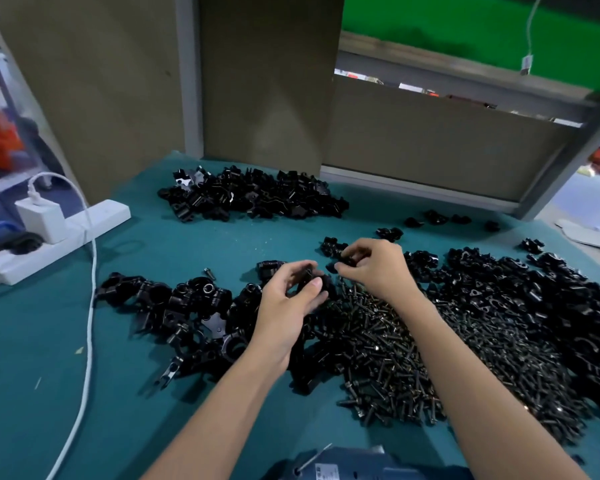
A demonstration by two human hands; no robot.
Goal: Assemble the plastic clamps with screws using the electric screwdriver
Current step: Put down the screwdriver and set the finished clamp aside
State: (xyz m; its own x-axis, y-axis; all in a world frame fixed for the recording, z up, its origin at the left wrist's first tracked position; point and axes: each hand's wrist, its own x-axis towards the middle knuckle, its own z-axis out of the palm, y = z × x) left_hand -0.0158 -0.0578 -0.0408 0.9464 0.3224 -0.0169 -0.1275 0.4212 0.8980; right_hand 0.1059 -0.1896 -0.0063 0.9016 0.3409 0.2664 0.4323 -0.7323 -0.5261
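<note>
My left hand point(291, 299) grips a black plastic clamp part point(321, 284) above the teal table mat point(66, 341). Just to its right, my right hand point(374, 268) pinches a small black clamp piece point(347, 260) between its fingertips. Under both wrists lies a large heap of black screws point(388, 348). A pile of black clamp bodies point(187, 313) sits to the left of my left hand. Another pile of black clamp parts point(253, 195) lies at the back, and a wide pile of clamp pieces point(534, 299) spreads on the right. The blue electric screwdriver point(343, 467) shows at the bottom edge.
A white power strip point(59, 233) with a white charger point(42, 216) lies at the left, and its white cable point(89, 323) runs down the mat. A single loose screw point(209, 273) lies near the middle. Brown panels point(264, 81) wall off the back.
</note>
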